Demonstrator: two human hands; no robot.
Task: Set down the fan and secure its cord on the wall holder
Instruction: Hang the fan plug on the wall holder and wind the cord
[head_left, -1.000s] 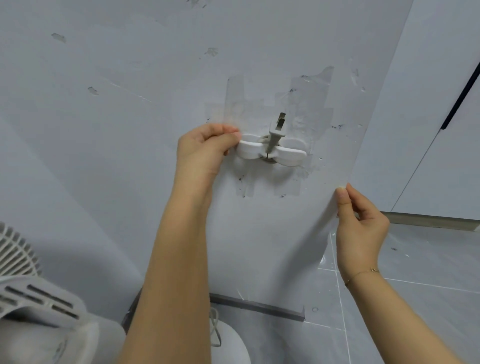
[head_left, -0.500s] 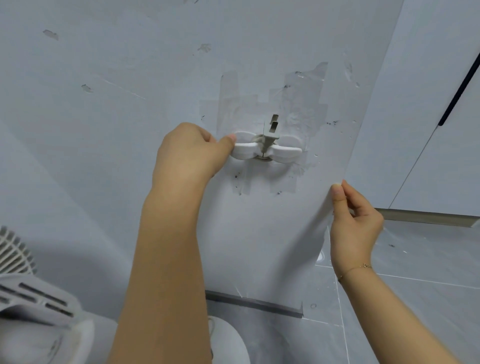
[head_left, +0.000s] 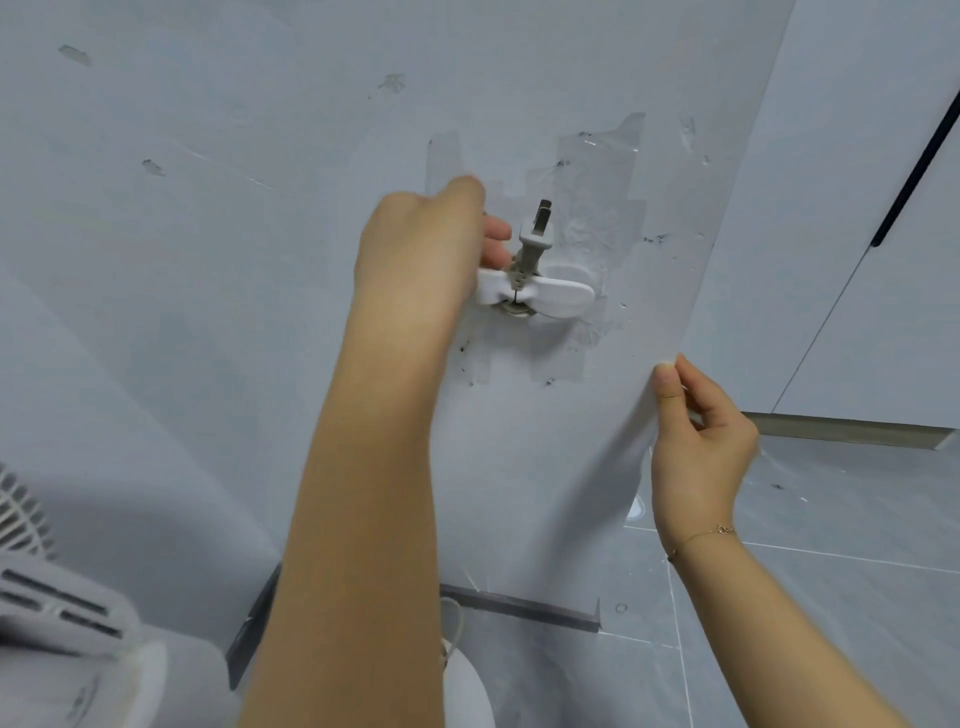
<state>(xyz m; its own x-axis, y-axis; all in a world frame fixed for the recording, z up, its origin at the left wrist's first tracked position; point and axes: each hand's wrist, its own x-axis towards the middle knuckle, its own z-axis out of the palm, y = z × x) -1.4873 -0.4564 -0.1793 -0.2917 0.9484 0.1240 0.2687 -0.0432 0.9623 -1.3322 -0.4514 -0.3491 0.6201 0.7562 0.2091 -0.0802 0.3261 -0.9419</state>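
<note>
At lower left, the white fan pokes into the scene, its grille and vented housing cut off by the edge, with bare grey wall rising above it. Near the bottom centre, the fan's round base sits on the floor by the dark skirting strip, a loop of pale cord showing just above it. Rightward, the left hand reaches up to the white wall holder, its fingers curled against the holder's left wing; whether this grip pinches the wing or only presses it cannot be told. Just beside those fingertips, the grey plug stands upright in the holder's central slot, prongs up, patches of clear tape around it. Further right, open wall runs to the wall's outer edge, where the right hand pinches that edge between thumb and curled fingers, a thin bracelet at the wrist. At far right lie the tiled floor and white cabinet doors.
</note>
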